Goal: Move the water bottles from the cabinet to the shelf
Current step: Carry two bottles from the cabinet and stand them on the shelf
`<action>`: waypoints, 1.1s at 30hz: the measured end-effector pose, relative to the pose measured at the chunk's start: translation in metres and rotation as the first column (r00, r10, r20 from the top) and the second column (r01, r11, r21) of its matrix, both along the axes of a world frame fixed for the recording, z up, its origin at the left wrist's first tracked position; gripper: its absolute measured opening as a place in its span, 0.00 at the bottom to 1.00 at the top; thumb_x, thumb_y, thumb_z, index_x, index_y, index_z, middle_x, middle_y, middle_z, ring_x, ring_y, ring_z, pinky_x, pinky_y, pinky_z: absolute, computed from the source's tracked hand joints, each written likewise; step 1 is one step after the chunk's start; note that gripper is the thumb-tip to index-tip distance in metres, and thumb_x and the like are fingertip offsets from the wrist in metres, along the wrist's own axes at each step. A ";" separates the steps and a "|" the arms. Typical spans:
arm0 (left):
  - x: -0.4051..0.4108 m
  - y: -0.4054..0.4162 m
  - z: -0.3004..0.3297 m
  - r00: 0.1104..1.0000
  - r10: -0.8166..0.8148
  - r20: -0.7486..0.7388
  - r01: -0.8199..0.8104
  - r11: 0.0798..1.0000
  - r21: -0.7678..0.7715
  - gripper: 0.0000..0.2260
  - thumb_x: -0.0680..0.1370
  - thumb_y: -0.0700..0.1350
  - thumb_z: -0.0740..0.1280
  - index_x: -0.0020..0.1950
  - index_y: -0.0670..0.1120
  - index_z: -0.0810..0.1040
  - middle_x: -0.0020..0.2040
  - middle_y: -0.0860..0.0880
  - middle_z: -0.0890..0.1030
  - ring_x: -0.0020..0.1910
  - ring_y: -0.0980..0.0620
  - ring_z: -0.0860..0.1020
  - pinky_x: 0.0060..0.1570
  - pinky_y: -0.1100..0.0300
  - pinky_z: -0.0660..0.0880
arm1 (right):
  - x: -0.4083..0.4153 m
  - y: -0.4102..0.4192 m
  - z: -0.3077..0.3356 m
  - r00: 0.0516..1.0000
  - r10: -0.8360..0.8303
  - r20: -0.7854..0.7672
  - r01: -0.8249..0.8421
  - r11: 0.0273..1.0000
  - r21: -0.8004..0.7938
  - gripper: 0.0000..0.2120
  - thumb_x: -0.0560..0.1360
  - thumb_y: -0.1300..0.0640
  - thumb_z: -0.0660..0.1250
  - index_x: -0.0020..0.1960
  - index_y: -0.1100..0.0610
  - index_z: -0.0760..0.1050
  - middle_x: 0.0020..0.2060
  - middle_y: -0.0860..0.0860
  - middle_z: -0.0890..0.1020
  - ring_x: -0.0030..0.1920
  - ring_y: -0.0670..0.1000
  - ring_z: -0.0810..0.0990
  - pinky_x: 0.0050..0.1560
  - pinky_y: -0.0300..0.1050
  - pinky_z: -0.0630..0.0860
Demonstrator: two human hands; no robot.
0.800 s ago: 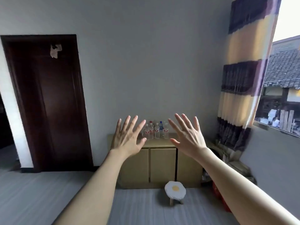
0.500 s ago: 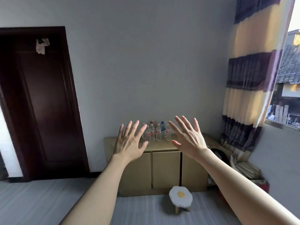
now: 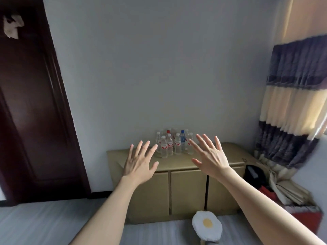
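Both arms are stretched out in front of the person. The left hand (image 3: 139, 160) is spread wide, fingers apart and straight, holding nothing. The right hand (image 3: 209, 156) is spread the same way, also holding nothing. Between and beyond them, a cluster of water bottles (image 3: 172, 143) stands upright on top of the tan cabinet (image 3: 187, 190), back against the grey wall (image 3: 159, 68). A dark door (image 3: 31, 112) is on the left, a striped curtain (image 3: 293, 112) on the right, and a fried-egg stool (image 3: 207, 226) sits on the floor before the cabinet.
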State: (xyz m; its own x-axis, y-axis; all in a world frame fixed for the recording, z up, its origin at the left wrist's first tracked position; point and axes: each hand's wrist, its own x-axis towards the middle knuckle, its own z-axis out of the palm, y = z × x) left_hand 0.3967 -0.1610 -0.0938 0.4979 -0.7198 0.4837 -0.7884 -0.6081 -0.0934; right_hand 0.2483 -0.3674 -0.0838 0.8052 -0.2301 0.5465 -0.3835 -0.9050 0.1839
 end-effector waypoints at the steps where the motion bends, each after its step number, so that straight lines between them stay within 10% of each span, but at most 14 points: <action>1: 0.016 -0.011 -0.001 1.000 0.004 -0.009 -0.004 1.000 0.001 0.32 0.71 0.61 0.41 0.74 0.53 0.55 0.75 0.47 0.57 0.74 0.45 0.52 0.72 0.45 0.45 | 0.016 -0.012 -0.002 1.000 0.000 -0.005 0.000 1.000 0.012 0.37 0.64 0.43 0.73 0.70 0.50 0.65 0.68 0.57 0.70 0.68 0.60 0.68 0.66 0.66 0.60; 9: 0.156 -0.102 0.012 0.999 0.045 -0.012 -0.045 0.999 0.025 0.26 0.78 0.58 0.51 0.74 0.54 0.49 0.76 0.48 0.51 0.75 0.46 0.46 0.73 0.47 0.42 | 0.150 -0.124 -0.010 1.000 -0.005 -0.003 0.006 0.996 0.084 0.33 0.75 0.42 0.58 0.75 0.47 0.47 0.75 0.53 0.52 0.75 0.55 0.49 0.72 0.60 0.43; 33: 0.478 -0.362 -0.131 0.883 -0.142 -0.448 0.119 0.990 -0.079 0.27 0.77 0.52 0.60 0.74 0.50 0.55 0.75 0.45 0.56 0.73 0.45 0.53 0.72 0.52 0.48 | 0.465 -0.346 -0.129 0.986 -0.047 -0.159 0.109 0.907 0.406 0.31 0.76 0.44 0.58 0.74 0.49 0.50 0.74 0.52 0.57 0.75 0.53 0.52 0.74 0.53 0.46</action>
State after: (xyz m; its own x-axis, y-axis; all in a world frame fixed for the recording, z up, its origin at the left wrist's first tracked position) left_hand 0.8745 -0.5225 -0.2245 0.5739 -0.7749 0.2650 -0.8107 -0.4917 0.3178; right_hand 0.7131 -0.7133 -0.2127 0.8375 -0.4752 0.2699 -0.4537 -0.8799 -0.1412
